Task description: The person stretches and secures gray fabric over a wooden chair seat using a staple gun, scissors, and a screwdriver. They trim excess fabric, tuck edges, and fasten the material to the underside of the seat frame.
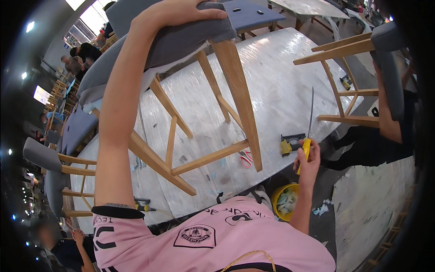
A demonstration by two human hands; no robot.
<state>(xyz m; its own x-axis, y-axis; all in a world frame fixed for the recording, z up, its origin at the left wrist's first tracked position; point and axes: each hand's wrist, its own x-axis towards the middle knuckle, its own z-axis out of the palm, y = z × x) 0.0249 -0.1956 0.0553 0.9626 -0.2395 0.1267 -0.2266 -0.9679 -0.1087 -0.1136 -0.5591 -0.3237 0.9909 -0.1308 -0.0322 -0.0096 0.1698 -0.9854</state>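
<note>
A chair (236, 90) with wooden legs and grey upholstery stands tilted on the plastic-covered table (276, 81). My left hand (181, 12) lies over the top of the grey upholstery and grips it; some of its fingers are cut off by the upper edge. In my right hand (309, 164) is a yellow-handled tool (307, 146) with a long, thin blade pointing up and away, apart from the chair. Close beside that hand lies a yellow-and-black staple gun (286, 148). Red-handled scissors (246, 159) rest near the chair's right front leg.
A yellow bucket (275, 201) of scraps stands below the table's near edge. On the right, a person holds another grey chair (358, 46). More chairs (50, 156) and a person are at the left. A blue-topped table (258, 20) stands behind.
</note>
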